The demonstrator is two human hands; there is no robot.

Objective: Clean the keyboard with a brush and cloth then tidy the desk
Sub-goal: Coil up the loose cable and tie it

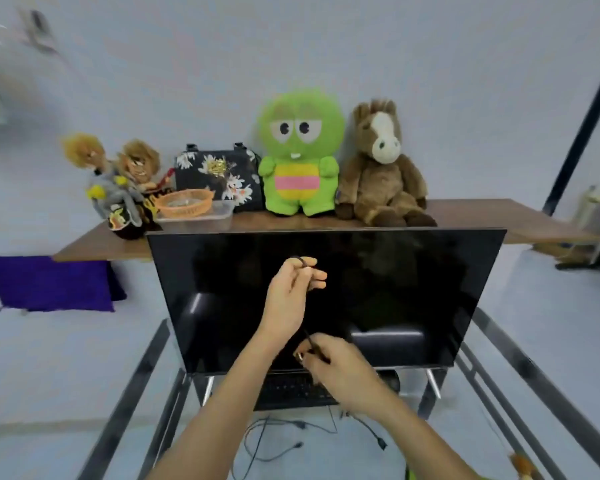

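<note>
Two bare hands work a thin black cable [307, 336] in front of a dark monitor [326, 299]: the left hand [291, 296], raised before the screen, pinches a loop of the cable between thumb and fingers, while the right hand [336, 368], lower down, grips the cable near its metal plug. Below the right hand, a black keyboard [291, 389] lies under the monitor's lower edge on a glass desk [146, 375]. Behind, a wooden shelf [499, 213] holds a green plush [302, 157], a brown horse plush [381, 168], a floral bag [215, 174] and an orange basket [184, 202].

Four plush toys [302, 154], one monitor [326, 299], one keyboard [291, 389].
</note>
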